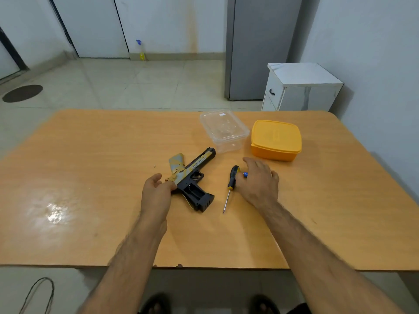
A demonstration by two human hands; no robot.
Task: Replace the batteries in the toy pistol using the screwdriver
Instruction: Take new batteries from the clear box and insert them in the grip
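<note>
The surface (90, 177) is orange-tan with a fine wood-grain pattern and a white glare patch at 9 o'clock. On it the toy pistol (192, 175) is black with a yellow and grey-blue mottled pattern on its slide and on the loose cover piece beside it, the screwdriver (231, 181) has a black and yellow handle with a silver shaft, and a small blue item (245, 174) shows at the right hand (258, 180). Towards 1 o'clock stand a clear, colourless container (224, 130) and a solid orange-yellow lidded box (275, 140).
</note>
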